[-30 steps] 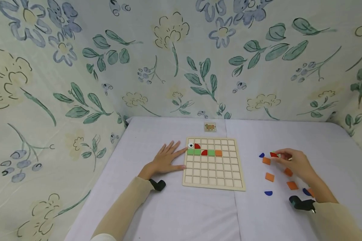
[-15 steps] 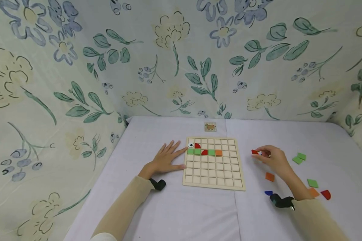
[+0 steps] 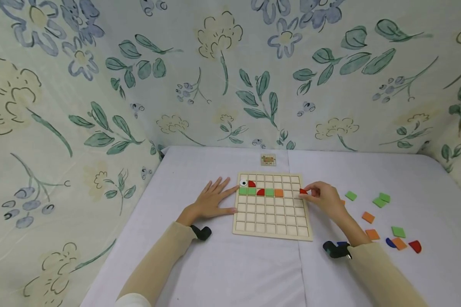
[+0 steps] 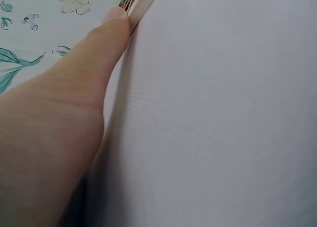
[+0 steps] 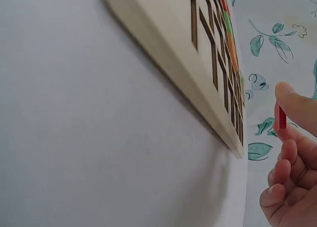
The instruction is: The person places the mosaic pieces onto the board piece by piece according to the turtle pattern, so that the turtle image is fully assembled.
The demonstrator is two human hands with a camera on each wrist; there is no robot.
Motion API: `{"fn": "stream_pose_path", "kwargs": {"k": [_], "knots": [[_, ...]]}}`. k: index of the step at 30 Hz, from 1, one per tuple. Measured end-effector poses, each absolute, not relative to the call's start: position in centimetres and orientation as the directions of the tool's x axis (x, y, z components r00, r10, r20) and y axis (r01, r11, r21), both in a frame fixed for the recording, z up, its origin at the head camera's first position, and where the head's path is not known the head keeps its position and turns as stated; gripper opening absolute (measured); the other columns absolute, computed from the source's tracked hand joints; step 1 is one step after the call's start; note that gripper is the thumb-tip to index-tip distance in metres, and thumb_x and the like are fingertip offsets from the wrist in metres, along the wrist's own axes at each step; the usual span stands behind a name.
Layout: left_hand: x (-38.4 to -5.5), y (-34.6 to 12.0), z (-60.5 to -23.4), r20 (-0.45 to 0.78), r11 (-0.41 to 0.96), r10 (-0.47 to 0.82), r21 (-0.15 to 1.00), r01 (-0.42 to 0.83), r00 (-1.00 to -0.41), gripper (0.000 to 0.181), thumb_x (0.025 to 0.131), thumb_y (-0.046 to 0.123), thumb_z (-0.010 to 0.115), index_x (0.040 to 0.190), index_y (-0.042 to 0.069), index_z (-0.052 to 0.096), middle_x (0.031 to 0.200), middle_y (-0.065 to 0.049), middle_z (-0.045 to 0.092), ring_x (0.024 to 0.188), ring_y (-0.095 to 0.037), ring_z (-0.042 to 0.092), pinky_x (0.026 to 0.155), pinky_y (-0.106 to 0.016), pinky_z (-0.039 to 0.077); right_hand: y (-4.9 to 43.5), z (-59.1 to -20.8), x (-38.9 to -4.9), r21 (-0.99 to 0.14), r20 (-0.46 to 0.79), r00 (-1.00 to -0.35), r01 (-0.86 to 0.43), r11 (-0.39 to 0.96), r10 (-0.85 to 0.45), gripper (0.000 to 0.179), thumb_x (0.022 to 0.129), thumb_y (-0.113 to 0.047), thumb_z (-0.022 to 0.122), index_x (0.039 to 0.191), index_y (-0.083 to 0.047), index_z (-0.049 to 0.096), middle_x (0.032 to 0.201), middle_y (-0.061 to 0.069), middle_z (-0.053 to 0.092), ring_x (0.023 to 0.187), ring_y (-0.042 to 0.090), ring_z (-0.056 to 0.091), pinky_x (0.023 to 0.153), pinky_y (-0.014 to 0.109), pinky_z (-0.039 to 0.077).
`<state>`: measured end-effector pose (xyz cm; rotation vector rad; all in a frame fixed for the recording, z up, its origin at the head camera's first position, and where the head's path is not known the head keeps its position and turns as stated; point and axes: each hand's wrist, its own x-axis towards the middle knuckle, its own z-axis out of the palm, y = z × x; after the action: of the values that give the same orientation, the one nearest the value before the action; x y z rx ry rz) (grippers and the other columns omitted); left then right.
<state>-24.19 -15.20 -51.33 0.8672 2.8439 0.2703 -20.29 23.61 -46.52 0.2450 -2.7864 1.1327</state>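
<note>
A wooden grid board (image 3: 271, 217) lies on the white-covered table. In its upper left cells sit a white eye piece (image 3: 243, 183), two red quarter-round pieces, several green squares (image 3: 269, 192) and an orange square (image 3: 278, 193). My left hand (image 3: 210, 202) rests with spread fingers on the table, its thumb and a fingertip touching the board's left edge; the left wrist view shows the thumb (image 4: 106, 43) against that edge. My right hand (image 3: 324, 198) pinches a red piece (image 3: 303, 191) between thumb and fingers over the board's right edge. In the right wrist view this red piece (image 5: 281, 117) appears edge-on.
To the right lie loose green squares (image 3: 398, 232), orange squares (image 3: 368, 217), a red piece (image 3: 415, 246) and blue pieces (image 3: 390, 242). A small picture card (image 3: 268, 160) lies behind the board. A floral cloth (image 3: 223, 85) hangs at the back.
My right hand has moved left from the loose pieces to the board's right edge, carrying the red piece. My left hand has stayed in place.
</note>
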Motion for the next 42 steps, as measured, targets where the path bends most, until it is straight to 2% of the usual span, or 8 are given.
{"fn": "stream_pose_path", "kwargs": {"k": [17,42], "knots": [[-24.2,-15.2,-51.4,-0.097,0.817,0.562,0.222,0.533,-0.821,0.088,0.087,0.080,0.044,0.160,0.040,0.016,0.167,-0.001,-0.001,0.152,-0.029,-0.008,0.119,-0.052,-0.006,20.7,-48.0,-21.8,-0.740,0.064,-0.988,-0.140,0.658,-0.137,0.029,0.086,-0.017,0.081,0.099,0.005,0.068,0.075,0.005,0.056,0.071,0.020,0.049,0.058,0.025,0.040],[-23.9,-15.1,-51.0,-0.089,0.813,0.565,0.230,0.535,-0.820,0.088,0.087,0.081,0.044,0.160,0.039,0.017,0.167,-0.003,0.001,0.152,-0.030,-0.007,0.119,-0.054,-0.005,20.1,-48.3,-22.4,-0.727,0.060,-0.984,-0.157,0.668,-0.166,0.027,0.087,-0.015,0.080,0.098,0.005,0.067,0.072,0.005,0.053,0.065,0.018,0.046,0.055,0.027,0.037]]}}
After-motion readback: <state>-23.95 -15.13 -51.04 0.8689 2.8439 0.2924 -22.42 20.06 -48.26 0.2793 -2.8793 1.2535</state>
